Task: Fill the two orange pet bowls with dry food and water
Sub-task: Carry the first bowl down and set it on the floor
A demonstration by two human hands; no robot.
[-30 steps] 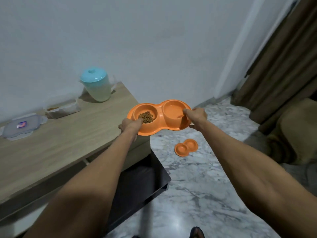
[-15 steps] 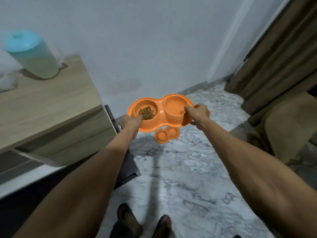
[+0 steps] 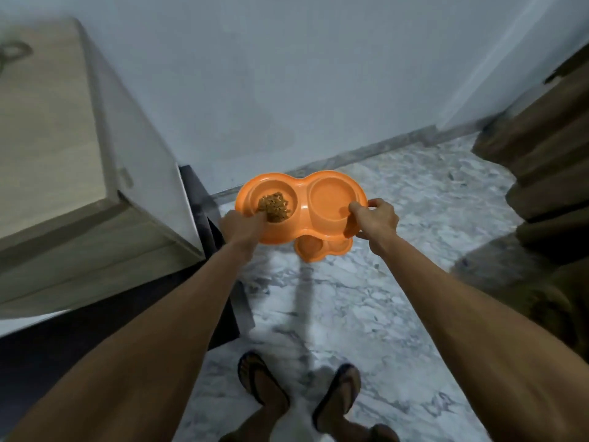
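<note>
An orange double pet bowl [image 3: 301, 207] is held in the air at the centre of the frame, above a marble floor [image 3: 366, 314]. The left hand [image 3: 242, 229] grips its left rim and the right hand [image 3: 376, 220] is closed on its right rim. The left well holds a heap of dry food [image 3: 275, 207]; whether the right well holds water cannot be told. Just below it in the frame, partly hidden by it, a second orange double bowl [image 3: 322, 248] sits on the floor. A wooden desk [image 3: 47, 132] fills the upper left, and brown curtains [image 3: 548, 148] hang at the right. Two feet in dark sandals [image 3: 264, 381] show at the bottom.
</note>
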